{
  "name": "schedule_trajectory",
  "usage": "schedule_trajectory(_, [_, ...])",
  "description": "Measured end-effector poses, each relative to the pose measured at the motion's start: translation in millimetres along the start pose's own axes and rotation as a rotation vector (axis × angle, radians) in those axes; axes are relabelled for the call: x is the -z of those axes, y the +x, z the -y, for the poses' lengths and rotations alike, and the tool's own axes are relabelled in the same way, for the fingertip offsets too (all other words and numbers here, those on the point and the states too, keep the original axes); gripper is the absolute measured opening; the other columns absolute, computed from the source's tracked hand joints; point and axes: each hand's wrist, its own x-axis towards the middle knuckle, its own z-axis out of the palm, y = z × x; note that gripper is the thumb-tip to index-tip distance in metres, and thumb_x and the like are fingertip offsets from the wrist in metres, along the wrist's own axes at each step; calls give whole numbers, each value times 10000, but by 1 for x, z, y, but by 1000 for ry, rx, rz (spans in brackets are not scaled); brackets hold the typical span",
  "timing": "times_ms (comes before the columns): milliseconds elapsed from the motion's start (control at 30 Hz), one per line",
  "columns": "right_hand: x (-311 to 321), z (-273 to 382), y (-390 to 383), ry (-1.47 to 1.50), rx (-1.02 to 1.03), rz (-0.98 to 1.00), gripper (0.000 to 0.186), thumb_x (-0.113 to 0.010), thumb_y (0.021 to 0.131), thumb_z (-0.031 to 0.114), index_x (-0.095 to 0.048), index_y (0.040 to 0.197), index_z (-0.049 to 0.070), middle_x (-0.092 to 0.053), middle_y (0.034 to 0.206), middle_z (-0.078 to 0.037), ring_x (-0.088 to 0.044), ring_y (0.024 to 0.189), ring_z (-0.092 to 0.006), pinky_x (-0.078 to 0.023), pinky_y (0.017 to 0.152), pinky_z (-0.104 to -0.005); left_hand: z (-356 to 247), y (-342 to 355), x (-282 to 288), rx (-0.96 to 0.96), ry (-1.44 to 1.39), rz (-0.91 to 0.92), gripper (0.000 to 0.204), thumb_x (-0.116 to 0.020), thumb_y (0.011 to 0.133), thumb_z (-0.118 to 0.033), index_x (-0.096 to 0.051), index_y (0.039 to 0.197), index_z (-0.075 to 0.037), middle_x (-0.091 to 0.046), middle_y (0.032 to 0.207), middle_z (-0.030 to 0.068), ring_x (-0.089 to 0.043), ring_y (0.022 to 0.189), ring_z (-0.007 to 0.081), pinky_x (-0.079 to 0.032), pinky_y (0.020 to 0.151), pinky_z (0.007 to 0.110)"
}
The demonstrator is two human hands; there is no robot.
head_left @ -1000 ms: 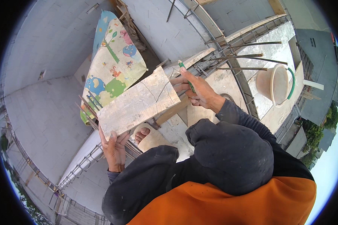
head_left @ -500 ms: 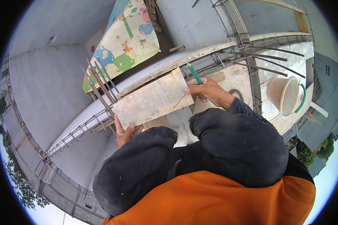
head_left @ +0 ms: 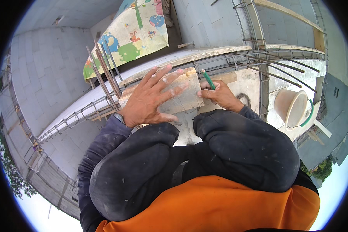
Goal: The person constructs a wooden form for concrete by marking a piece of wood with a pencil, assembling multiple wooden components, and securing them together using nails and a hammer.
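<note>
Across the space above my knees lies a pale, stained board, with a thin dark wire or string along its lower right part. My left hand is over the board's left part with fingers spread and nothing held; whether it touches the surface I cannot tell. A watch is on that wrist. My right hand is at the board's right end, its fingers closed round a green pencil that points up and left. The thumb reaches the board's edge.
Upright rebar rods stand at the left, and more rebar juts out at the right. A pale bucket with a green-sleeved handle stands at right. Beyond the concrete ledge hangs a cartoon-printed sheet. Grey walls drop away at left.
My left hand has let go of the board's lower left corner and come up over its face, fingers spread. The right hand keeps the pencil at the right end.
</note>
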Motion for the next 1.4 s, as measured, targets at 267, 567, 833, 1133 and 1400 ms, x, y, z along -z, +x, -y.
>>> schedule_trajectory(267, [-8,1,-5,-98,-8,-72,325,-775,861,336,-763,1036,63,-726,888,-51,-648,872,-144,-481,820,-294,5,-25,-42,-123,-50,88,242,-767,879,-338,-689,882,-109,-662,1258,55,-561,1308,243,-323,1243,512])
schedule_trajectory(567, [-22,-1,-10,-148,88,-106,389,-771,864,360,-735,1099,52,-724,898,-56,-642,869,-159,-486,822,-323,11,-115,-45,25,64,-11,181,-776,846,-232,-651,874,-104,-685,1130,69,-613,1217,246,-385,1211,479])
schedule_trajectory(833, [-22,10,-7,-318,-4,-29,345,-777,858,320,-700,1038,36,-693,894,-47,-608,856,-153,-474,788,-336,19,-103,-26,62,107,22,149,-728,798,-146,-614,887,-109,-594,900,55,-602,949,256,-479,1024,430])
schedule_trajectory(1133, [-20,11,-11,59,26,1,351,-738,909,247,-651,1153,10,-631,822,-7,-573,654,-98,-473,580,-261,29,-167,-18,240,106,-13,273,-741,751,-59,-608,988,-81,-591,922,92,-596,984,316,-443,1101,504])
schedule_trajectory(1400, [2,59,-16,259,112,-9,232,-664,944,204,-643,1057,2,-599,796,-6,-518,575,-72,-421,478,-223,6,-157,21,278,288,-199,264,-685,846,-22,-633,1095,-90,-642,1044,68,-597,1186,288,-366,1207,520])
